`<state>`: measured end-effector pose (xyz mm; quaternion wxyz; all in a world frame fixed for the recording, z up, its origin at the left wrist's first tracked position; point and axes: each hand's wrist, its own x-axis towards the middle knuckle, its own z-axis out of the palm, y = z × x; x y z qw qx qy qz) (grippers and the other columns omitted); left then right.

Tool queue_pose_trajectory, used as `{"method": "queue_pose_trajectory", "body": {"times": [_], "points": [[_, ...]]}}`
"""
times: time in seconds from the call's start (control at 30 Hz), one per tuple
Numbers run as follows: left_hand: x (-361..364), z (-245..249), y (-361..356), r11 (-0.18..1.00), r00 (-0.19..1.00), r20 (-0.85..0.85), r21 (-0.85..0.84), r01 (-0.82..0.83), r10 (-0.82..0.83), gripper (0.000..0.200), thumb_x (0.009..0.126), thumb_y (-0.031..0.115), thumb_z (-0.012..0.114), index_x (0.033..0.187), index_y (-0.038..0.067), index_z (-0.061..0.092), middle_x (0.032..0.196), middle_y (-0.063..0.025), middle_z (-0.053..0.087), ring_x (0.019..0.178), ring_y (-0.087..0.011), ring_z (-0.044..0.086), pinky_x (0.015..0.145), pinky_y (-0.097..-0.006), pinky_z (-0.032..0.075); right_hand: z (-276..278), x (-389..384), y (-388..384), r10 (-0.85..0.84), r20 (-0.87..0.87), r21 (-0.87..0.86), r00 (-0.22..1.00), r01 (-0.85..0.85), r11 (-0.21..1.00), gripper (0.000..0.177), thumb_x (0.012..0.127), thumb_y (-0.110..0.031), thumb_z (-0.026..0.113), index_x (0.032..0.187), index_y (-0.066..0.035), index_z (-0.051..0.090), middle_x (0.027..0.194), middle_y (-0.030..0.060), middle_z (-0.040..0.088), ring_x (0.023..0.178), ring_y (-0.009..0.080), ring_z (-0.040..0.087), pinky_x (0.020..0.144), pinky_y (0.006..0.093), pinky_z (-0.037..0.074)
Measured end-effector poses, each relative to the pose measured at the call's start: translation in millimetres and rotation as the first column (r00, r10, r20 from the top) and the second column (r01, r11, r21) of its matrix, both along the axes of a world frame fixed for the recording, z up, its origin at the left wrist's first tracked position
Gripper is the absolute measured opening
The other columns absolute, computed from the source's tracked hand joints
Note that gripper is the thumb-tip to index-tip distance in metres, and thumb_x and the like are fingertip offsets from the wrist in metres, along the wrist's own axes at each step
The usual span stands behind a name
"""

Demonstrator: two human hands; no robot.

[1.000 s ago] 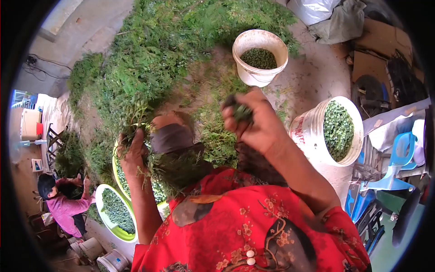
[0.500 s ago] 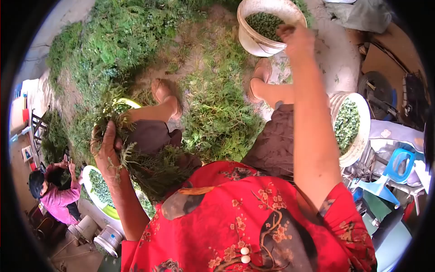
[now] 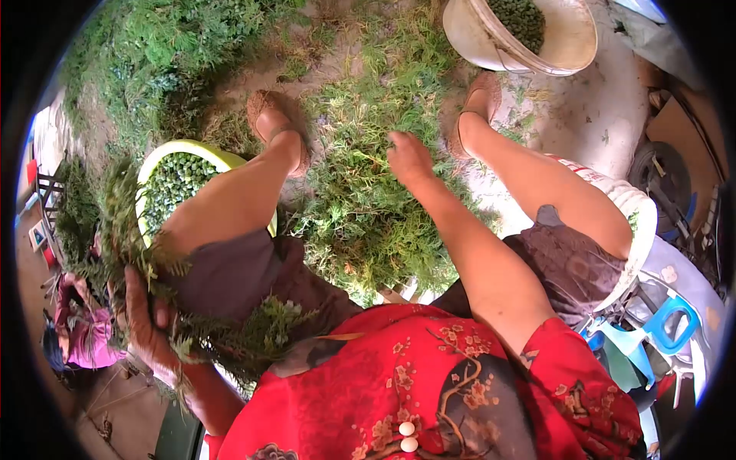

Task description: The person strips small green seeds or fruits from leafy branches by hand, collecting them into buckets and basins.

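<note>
My left hand [image 3: 146, 326], at the left over my thigh, is closed around a leafy evergreen branch [image 3: 123, 207]. Its flat, scaly sprays stick up past the fingers and also hang over my lap. My right hand [image 3: 410, 159] is above a heap of cut evergreen sprigs [image 3: 368, 207] between my feet. Its fingers are curled in, and whatever they may hold is hidden. Beside my leg at the left stands a yellow-green bucket [image 3: 146, 165] with many small green cones [image 3: 180, 184] in it. A white bucket [image 3: 475, 38] at the upper right holds similar green cones [image 3: 520, 19].
More evergreen branches [image 3: 153, 69] are piled at the upper left. Another white bucket [image 3: 642, 238] is by my knee at the right, with a blue plastic chair [image 3: 667, 326] behind it. A person in a pink top [image 3: 92, 337] is at the far left.
My right hand has moved from the white bucket's rim down and left to above the sprigs. The view has shifted, and my right leg now covers part of the right-hand bucket.
</note>
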<state>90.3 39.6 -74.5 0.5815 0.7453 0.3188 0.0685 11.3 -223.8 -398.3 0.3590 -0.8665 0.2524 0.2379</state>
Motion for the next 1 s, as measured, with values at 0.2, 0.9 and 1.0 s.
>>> {"method": "queue_pose_trajectory", "body": {"times": [0.2, 0.9, 1.0], "points": [[-4, -1, 28, 1.0, 1.0, 0.012, -0.003, 0.012, -0.012, 0.023, 0.088, 0.022, 0.056, 0.102, 0.004, 0.06, 0.083, -0.0037, 0.065, 0.04, 0.0027, 0.031, 0.034, -0.0124, 0.019, 5, 14, 29, 0.33, -0.227, -0.074, 0.916, -0.354, 0.932, 0.068, 0.075, -0.023, 0.065, 0.136, -0.019, 0.035, 0.146, 0.0152, 0.01, 0.131, 0.0379, 0.023, 0.107, 0.0523, 0.022], [-6, 0, 19, 0.985, 0.989, 0.04, 0.094, -0.144, 0.141, 0.026, 0.086, 0.034, 0.059, 0.089, 0.008, 0.06, 0.074, 0.0032, 0.058, 0.036, 0.0004, 0.031, 0.031, -0.0153, 0.021, -25, 40, -25, 0.676, -0.448, 0.394, 0.585, -0.55, 0.736, 0.035, 0.073, -0.008, 0.057, 0.108, -0.006, 0.06, 0.103, 0.0198, 0.061, 0.092, 0.0354, 0.059, 0.076, 0.0435, 0.049], [-18, 10, 63, 0.998, 0.997, -0.055, 0.033, -0.058, 0.06, 0.026, 0.088, 0.027, 0.055, 0.102, 0.005, 0.056, 0.086, 0.0007, 0.058, 0.045, 0.001, 0.034, 0.039, -0.0139, 0.024, -40, 97, -67, 0.157, 0.063, -0.116, 0.986, -0.149, 0.982, 0.039, 0.075, -0.014, 0.058, 0.113, -0.007, 0.057, 0.118, 0.0227, 0.05, 0.105, 0.0378, 0.051, 0.085, 0.043, 0.045]]}}
